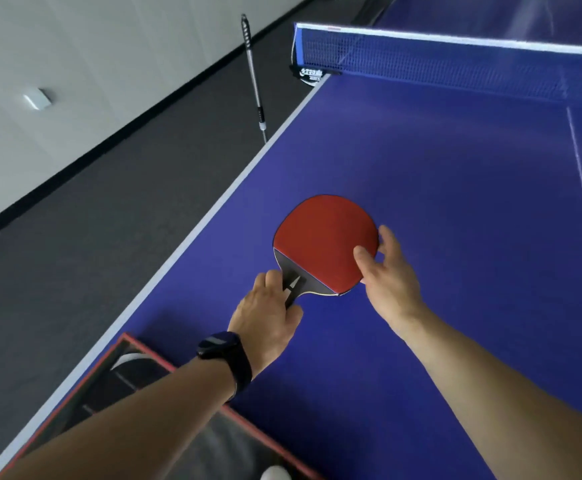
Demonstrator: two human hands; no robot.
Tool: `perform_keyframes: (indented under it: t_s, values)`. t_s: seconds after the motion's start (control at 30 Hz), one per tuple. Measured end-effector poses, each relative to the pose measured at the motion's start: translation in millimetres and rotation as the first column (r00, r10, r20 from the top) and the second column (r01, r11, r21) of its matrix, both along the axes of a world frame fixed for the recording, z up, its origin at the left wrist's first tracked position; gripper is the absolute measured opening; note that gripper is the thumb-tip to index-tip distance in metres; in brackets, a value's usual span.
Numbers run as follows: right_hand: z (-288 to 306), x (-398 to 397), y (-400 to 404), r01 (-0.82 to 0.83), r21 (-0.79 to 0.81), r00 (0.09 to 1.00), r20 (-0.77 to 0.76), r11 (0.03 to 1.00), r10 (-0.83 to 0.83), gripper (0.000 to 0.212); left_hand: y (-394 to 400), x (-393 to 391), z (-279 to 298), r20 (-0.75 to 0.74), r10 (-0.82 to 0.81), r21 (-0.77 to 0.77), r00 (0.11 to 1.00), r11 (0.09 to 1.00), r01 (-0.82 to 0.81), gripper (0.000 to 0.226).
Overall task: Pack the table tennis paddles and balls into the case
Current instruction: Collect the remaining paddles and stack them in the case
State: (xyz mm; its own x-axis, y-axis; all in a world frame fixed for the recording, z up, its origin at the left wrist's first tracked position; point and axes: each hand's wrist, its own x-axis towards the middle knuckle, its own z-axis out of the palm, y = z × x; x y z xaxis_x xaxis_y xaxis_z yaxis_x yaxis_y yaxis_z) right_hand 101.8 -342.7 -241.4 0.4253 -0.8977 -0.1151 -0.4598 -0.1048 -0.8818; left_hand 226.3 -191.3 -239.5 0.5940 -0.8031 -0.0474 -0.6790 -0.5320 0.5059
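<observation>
A red-faced paddle [320, 237] with a short dark handle is over the blue table, red side up. My left hand [268, 313], with a dark watch on the wrist, grips the handle. My right hand [386, 268] pinches the blade's right edge, thumb on the red rubber. An open case [133, 341] with a red rim and dark lining lies at the lower left, partly hidden under my left forearm. Something white [128, 360] shows inside it. A white round thing [275, 474], maybe a ball, peeks in at the bottom edge.
The blue table [455, 202] stretches ahead to the net [455, 60] at the top. Its white left edge [192, 233] runs diagonally, with dark floor beyond. A metal pole [254, 77] leans by the table's left side near the net post.
</observation>
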Motion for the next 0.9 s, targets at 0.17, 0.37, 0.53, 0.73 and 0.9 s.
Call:
perform_keyframes:
  t_s: [0.17, 0.37, 0.53, 0.73, 0.9]
  values:
    - [12, 64, 78, -0.116, 0.158, 0.992, 0.075, 0.981, 0.105, 0.053, 123, 32, 17, -0.041, 0.068, -0.012, 0.997, 0.998, -0.068, 0.036]
    - [13, 108, 187, -0.383, 0.242, 0.924, 0.083, 0.891, 0.374, 0.053, 243, 82, 22, -0.040, 0.423, -0.085, 0.905, 0.901, -0.425, 0.041]
    - [-6, 124, 259, -0.498, 0.239, 0.853, -0.040, 0.833, 0.521, 0.056, 295, 99, 6, -0.160, 0.563, -0.061, 0.811, 0.814, -0.577, 0.015]
    - [-17, 132, 283, -0.553, 0.093, 0.779, -0.293, 0.828, 0.554, 0.057, 319, 98, -22, -0.204, 0.513, -0.025, 0.834, 0.849, -0.528, 0.030]
    - [-24, 134, 304, -0.606, -0.187, 0.742, -0.482, 0.773, 0.465, 0.055, 321, 97, -31, -0.101, 0.434, -0.024, 0.895, 0.898, -0.438, 0.038]
